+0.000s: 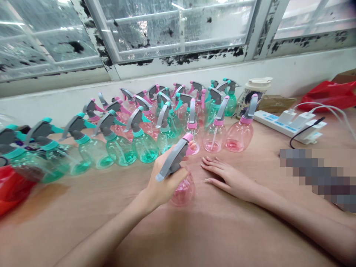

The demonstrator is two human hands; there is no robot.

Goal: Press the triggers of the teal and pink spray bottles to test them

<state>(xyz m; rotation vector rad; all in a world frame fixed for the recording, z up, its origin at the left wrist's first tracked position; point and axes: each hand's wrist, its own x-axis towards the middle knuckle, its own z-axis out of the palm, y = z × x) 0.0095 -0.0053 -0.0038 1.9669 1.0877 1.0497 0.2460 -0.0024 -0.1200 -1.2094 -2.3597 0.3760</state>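
Observation:
My left hand is wrapped round the neck of a pink spray bottle with a grey trigger head and pink nozzle. That bottle stands slightly tilted at the middle of the table, and my fingers partly hide its collar. Flat on the tabletop to its right lies my right hand, fingers stretched out and holding nothing. Just beyond it stand a clear pink spray bottle and another pink spray bottle. A green spray bottle is in the row beyond my left hand.
Several more green and pink spray bottles crowd the back, below the window. At right are a lidded paper cup, a white power strip with plugs and cables, and a red bag. Another red bag lies at left.

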